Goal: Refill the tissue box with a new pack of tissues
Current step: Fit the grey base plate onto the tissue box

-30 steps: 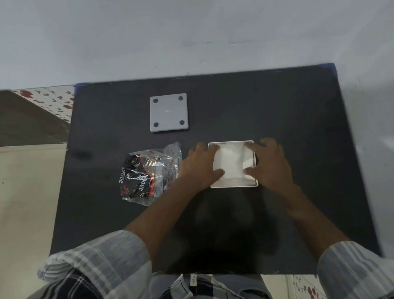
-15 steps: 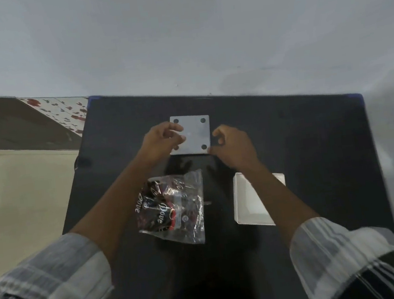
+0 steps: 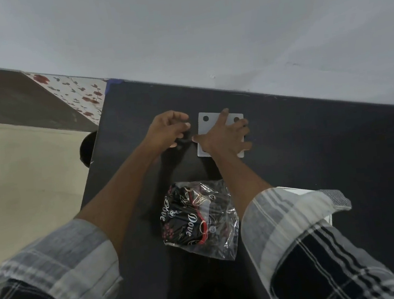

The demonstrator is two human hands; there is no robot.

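A grey square plate with round corner holes [image 3: 209,126] lies near the far edge of the black table [image 3: 327,148]. My right hand [image 3: 224,136] rests flat on it with the fingers spread. Just left of the plate my left hand [image 3: 167,129] hovers with curled fingers, holding nothing. A clear plastic wrapper with black and red print [image 3: 197,220] lies between my forearms. The white tissue box [image 3: 295,190] is mostly hidden behind my right sleeve.
A pale wall [image 3: 200,24] rises right behind the table. To the left are a beige floor [image 3: 21,183], a flowered strip [image 3: 77,94] and a dark round object [image 3: 88,147] at the table's left edge.
Both hands left the white box and reached to the grey plate at the far edge. The right hand now lies flat on the plate; the left has drawn off it to the left.
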